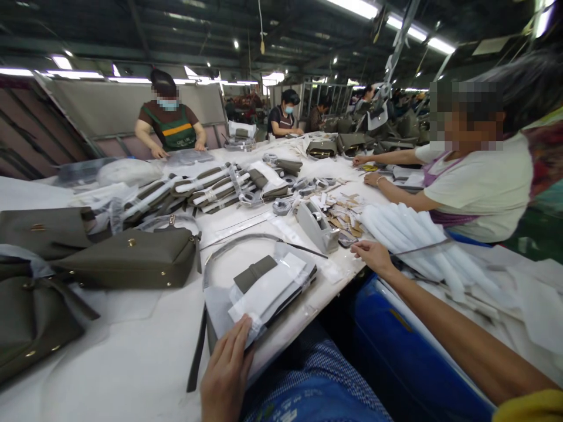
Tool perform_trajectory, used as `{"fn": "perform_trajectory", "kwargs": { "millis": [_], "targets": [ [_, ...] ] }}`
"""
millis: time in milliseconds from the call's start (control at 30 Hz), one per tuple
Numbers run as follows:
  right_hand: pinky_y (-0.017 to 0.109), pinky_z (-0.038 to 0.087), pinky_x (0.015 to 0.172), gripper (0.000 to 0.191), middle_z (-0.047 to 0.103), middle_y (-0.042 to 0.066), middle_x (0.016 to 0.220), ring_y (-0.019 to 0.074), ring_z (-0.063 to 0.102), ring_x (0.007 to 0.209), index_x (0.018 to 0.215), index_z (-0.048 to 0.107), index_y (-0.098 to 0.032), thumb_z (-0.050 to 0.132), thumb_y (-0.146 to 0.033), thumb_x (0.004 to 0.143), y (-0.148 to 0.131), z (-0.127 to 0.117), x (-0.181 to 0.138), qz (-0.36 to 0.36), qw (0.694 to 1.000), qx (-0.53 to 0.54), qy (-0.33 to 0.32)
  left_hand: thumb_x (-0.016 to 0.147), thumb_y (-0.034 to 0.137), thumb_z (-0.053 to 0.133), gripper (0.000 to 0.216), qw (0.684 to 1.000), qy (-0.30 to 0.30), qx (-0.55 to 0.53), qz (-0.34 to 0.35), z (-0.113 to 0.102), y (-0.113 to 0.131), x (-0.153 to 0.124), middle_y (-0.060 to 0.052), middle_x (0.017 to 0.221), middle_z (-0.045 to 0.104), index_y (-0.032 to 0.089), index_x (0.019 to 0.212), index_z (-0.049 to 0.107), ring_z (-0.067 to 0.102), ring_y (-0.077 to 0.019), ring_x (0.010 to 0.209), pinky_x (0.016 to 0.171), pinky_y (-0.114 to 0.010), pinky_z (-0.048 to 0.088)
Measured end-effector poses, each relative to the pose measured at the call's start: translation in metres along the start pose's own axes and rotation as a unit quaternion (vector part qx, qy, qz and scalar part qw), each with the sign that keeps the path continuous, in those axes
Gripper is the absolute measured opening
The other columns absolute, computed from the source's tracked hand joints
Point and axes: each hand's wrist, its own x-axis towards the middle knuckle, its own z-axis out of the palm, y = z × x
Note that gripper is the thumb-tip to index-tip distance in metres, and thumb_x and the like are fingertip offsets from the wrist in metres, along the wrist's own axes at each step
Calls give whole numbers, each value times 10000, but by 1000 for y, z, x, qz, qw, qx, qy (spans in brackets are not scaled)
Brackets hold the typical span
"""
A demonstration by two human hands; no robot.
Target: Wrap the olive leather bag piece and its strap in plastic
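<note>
Blue cloth, right up close, at bottom. Next, big white table. On it, at left, fat green-grey bags. At near edge, flat wrapped bag, under left hand: fingers together, a bit bent, on near corner; cannot tell if gripping. Right hand half closed, near grey tape holder; cannot tell if holding anything. Beside holder, little paper bits.
</note>
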Motion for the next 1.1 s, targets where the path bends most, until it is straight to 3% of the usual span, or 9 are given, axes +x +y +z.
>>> {"fn": "perform_trajectory", "kwargs": {
  "millis": [167,233,333,433,567,733,900,1100],
  "targets": [
    [359,541,828,232,778,50,903,231,725,804,935,747,-221,587,-372,862,-3,-27,-30,-106,991,-77,-2,962,175,528,471,1000,2,-8,-8,-2,3,0,-47,1328,626,171,1428,459,579,-211,1188,1053,-323,431],
    [360,537,880,233,771,47,1007,233,721,903,964,749,-238,563,-362,895,-14,-39,-39,-193,973,-122,-21,948,151,535,489,999,-16,-20,-25,-5,5,1,-41,1332,623,187,1429,452,574,-216,1195,1049,-337,440],
    [313,561,814,262,769,54,1008,204,725,899,1009,744,-233,497,-303,959,-41,-51,-48,-375,902,-208,-55,917,121,544,563,996,-48,-53,-56,-10,8,5,-43,1333,618,207,1456,406,562,-225,1210,1042,-355,462],
    [264,550,766,269,766,53,989,166,720,854,1047,727,-230,468,-219,978,-76,-49,-54,-498,830,-225,-108,886,120,547,639,986,-83,-94,-109,-18,12,10,-51,1330,613,216,1487,352,550,-234,1218,1034,-372,485],
    [256,509,756,232,750,67,959,157,692,843,1054,692,-204,475,-173,977,-123,-25,-63,-601,750,-190,-200,820,121,573,753,968,-123,-149,-159,-32,16,19,-39,1390,578,226,1511,292,511,-243,1260,1058,-396,481],
    [274,430,681,173,703,57,825,161,629,754,969,664,-184,535,-298,976,-183,19,-72,-667,666,-143,-303,864,236,607,771,949,-158,-195,-191,-45,15,30,-19,1355,617,232,1532,221,532,-245,1217,1023,-420,508],
    [287,328,583,288,655,39,727,157,586,666,807,638,-179,535,-396,966,-236,63,-72,-701,587,-160,-372,966,360,541,583,946,-127,-178,-239,-41,20,33,-9,1284,665,253,1491,312,579,-218,1154,951,-385,544],
    [303,280,566,226,678,46,782,170,594,672,803,642,-177,595,-366,918,-263,99,-69,-706,520,-211,-431,938,349,597,625,944,-88,-172,-268,-30,24,32,7,1224,696,269,1487,311,605,-213,1110,906,-369,556]
  ]
}}
